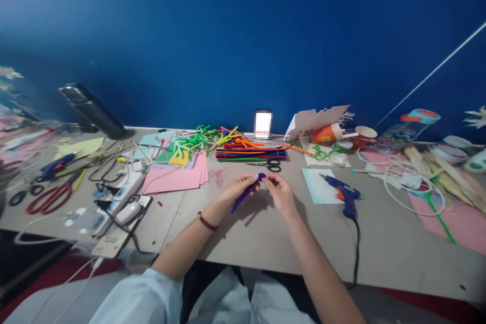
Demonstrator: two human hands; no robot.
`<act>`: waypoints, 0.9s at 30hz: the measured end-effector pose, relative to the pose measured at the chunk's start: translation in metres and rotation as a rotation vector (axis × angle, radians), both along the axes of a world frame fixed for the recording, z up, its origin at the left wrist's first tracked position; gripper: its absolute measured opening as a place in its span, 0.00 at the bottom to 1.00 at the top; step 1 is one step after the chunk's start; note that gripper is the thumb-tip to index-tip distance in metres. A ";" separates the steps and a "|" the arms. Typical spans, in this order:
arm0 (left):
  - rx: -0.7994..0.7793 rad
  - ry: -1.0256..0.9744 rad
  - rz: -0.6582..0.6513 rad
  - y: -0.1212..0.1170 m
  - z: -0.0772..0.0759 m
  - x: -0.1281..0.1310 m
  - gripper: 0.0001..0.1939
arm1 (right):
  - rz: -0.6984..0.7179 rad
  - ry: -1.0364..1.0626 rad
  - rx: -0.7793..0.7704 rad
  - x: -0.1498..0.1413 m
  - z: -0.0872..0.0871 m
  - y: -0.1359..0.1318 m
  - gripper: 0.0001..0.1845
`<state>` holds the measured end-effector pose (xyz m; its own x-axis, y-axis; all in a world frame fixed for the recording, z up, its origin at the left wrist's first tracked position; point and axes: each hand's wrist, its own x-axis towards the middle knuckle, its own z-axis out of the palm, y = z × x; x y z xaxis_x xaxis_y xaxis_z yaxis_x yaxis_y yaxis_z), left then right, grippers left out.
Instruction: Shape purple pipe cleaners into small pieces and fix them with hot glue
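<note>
A deep blue wall (243, 35) rises behind the long grey surface (379, 258), above a dark red floor (429, 297).

hands (279, 192): room forward to scissors (271, 165); right, hot glue gun (343, 195); left, pink paper (174, 174)

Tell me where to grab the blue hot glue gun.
Take the blue hot glue gun by its grip, from the near side, right of the right hand pinching the purple pipe cleaner: the grip points toward the person, black cord at its base; the nozzle points away over pale paper.
</note>
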<state>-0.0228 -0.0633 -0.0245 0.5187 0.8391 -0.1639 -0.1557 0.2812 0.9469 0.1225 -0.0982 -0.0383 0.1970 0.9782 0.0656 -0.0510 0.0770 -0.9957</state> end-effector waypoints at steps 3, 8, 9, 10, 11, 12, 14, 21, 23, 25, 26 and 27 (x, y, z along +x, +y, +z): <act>0.145 0.056 0.111 -0.002 0.000 0.004 0.19 | -0.033 0.021 0.006 0.000 0.000 -0.001 0.15; 0.439 0.152 0.287 -0.006 -0.005 0.007 0.17 | -0.048 0.031 0.010 -0.001 0.000 -0.001 0.14; 0.469 0.162 0.303 -0.006 -0.006 0.008 0.15 | -0.045 0.029 0.016 0.000 0.000 -0.001 0.14; 0.488 0.167 0.313 -0.007 -0.007 0.008 0.15 | -0.040 0.024 0.025 0.000 0.000 -0.001 0.13; 0.495 0.168 0.316 -0.007 -0.007 0.008 0.14 | -0.034 0.017 0.037 0.000 0.000 -0.001 0.13; 0.493 0.166 0.313 -0.007 -0.008 0.009 0.14 | -0.027 0.010 0.053 0.000 0.000 -0.001 0.12; 0.467 0.150 0.304 -0.006 -0.009 0.009 0.14 | -0.014 -0.008 0.095 0.000 0.001 -0.001 0.10; 0.379 0.094 0.261 -0.005 -0.006 0.009 0.18 | -0.021 -0.106 0.190 0.000 0.006 -0.003 0.08; 0.344 0.101 0.249 -0.005 -0.005 0.008 0.18 | -0.027 -0.138 0.205 0.000 0.006 -0.003 0.08; 0.316 0.105 0.232 -0.005 -0.004 0.007 0.19 | -0.039 -0.152 0.212 0.000 0.005 -0.002 0.09; 0.303 0.107 0.220 -0.005 -0.003 0.007 0.19 | -0.045 -0.146 0.206 0.000 0.004 -0.002 0.09; 0.289 0.108 0.205 -0.005 -0.001 0.006 0.20 | -0.052 -0.133 0.192 0.000 0.003 -0.002 0.09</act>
